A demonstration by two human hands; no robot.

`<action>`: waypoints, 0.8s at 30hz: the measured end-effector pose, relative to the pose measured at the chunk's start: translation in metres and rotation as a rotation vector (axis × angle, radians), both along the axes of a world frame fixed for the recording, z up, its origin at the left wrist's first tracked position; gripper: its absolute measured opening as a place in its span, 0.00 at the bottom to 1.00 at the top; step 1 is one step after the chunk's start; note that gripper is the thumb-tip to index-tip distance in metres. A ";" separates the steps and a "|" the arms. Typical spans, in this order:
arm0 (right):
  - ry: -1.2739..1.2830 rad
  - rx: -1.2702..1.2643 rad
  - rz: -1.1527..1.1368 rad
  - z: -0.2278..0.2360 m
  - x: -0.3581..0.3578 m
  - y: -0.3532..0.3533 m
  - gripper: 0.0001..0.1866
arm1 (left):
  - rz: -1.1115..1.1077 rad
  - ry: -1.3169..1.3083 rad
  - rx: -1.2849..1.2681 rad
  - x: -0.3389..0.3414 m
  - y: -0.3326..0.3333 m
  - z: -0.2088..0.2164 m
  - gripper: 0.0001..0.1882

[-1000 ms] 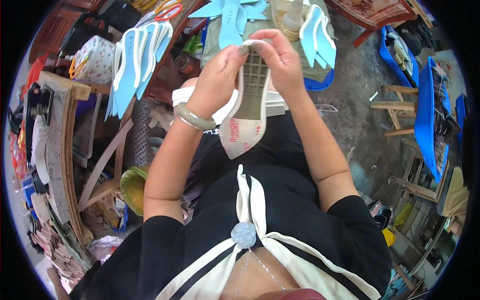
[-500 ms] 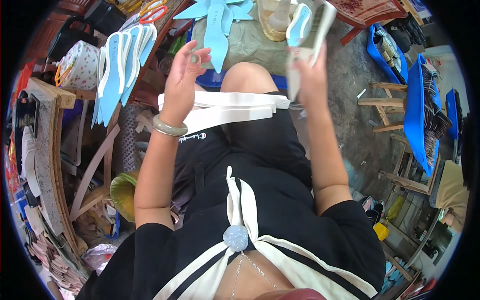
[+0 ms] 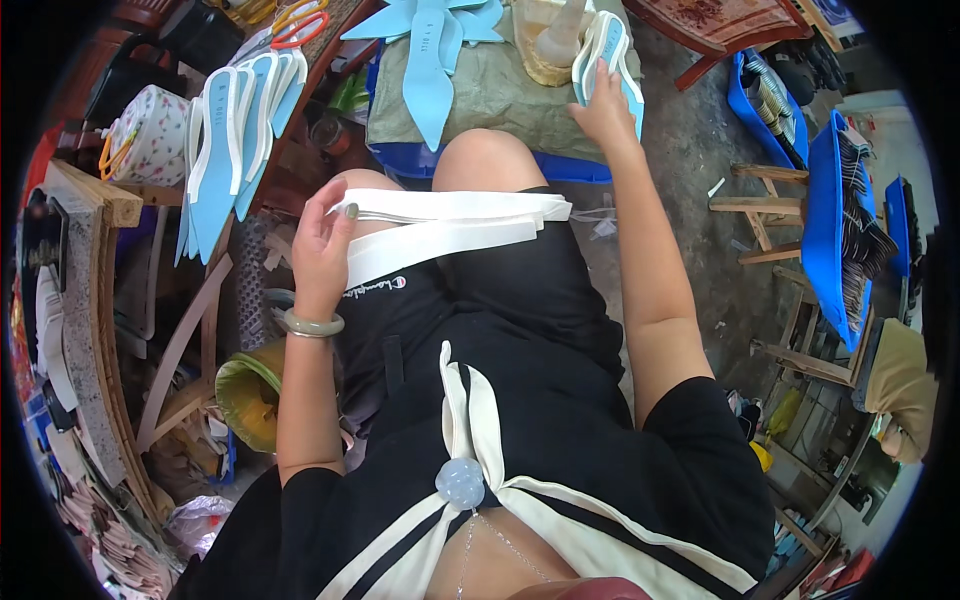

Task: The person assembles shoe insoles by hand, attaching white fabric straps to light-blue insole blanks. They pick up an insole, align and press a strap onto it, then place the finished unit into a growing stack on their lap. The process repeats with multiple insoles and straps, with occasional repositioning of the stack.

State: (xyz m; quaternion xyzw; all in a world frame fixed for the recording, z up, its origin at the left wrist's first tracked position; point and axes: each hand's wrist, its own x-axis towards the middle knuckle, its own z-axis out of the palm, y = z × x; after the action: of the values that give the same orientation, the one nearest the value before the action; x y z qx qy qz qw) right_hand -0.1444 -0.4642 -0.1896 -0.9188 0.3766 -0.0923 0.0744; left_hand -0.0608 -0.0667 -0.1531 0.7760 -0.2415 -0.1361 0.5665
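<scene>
Several long white strips [image 3: 450, 232] lie across my lap. My left hand [image 3: 322, 245] is at their left end, fingers curled around it and thumb over the strips; the hand hides that end. Out to the far right, my right hand [image 3: 608, 108] lies with its fingers stretched over light-blue, shoe-sole-shaped pieces with white edging [image 3: 603, 50]. They rest at the right edge of a grey-green cloth-covered surface [image 3: 395, 120]. On the same cloth, plain light-blue sole shapes [image 3: 428, 90] are fanned out, and a clear container [image 3: 545, 70] with a yellowish rim stands between the two groups.
White-edged blue sole pieces [image 3: 222, 140] hang over a table edge at left, near orange-handled scissors [image 3: 300, 25] and a flowered container [image 3: 150, 135]. A yellow-green lined bin [image 3: 245, 395] stands by my left arm. Blue trays [image 3: 838, 230] sit on wooden stools at right.
My right hand has carried a white-edged piece forward and down onto the blue pieces at the cloth's right edge. My left hand has dropped from above the lap to the strips' left end.
</scene>
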 end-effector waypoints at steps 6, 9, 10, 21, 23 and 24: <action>-0.887 0.606 -0.010 -0.008 -0.023 -0.045 0.28 | -0.021 0.021 0.031 -0.001 -0.005 0.002 0.19; -1.068 0.743 0.010 -0.001 -0.033 -0.055 0.27 | -0.016 0.049 -0.015 -0.001 -0.006 -0.001 0.19; -1.026 0.664 0.003 0.005 -0.038 -0.054 0.27 | -0.016 0.055 -0.022 -0.001 -0.006 -0.002 0.19; 0.065 -0.086 0.095 0.001 -0.027 -0.021 0.23 | -0.035 -0.008 0.019 -0.006 -0.015 -0.002 0.18; 0.009 -0.150 0.097 -0.008 -0.030 -0.022 0.23 | -0.027 -0.040 0.025 -0.006 -0.013 -0.003 0.18; -0.074 -0.199 0.095 -0.012 -0.034 -0.027 0.24 | -0.024 -0.034 0.026 -0.007 -0.011 -0.003 0.17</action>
State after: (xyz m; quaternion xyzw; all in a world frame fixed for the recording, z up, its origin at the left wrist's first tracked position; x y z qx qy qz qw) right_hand -0.1787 -0.4911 -0.2021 -0.9343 0.3188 -0.1596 0.0012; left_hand -0.0682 -0.0781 -0.1563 0.7826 -0.2584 -0.1330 0.5505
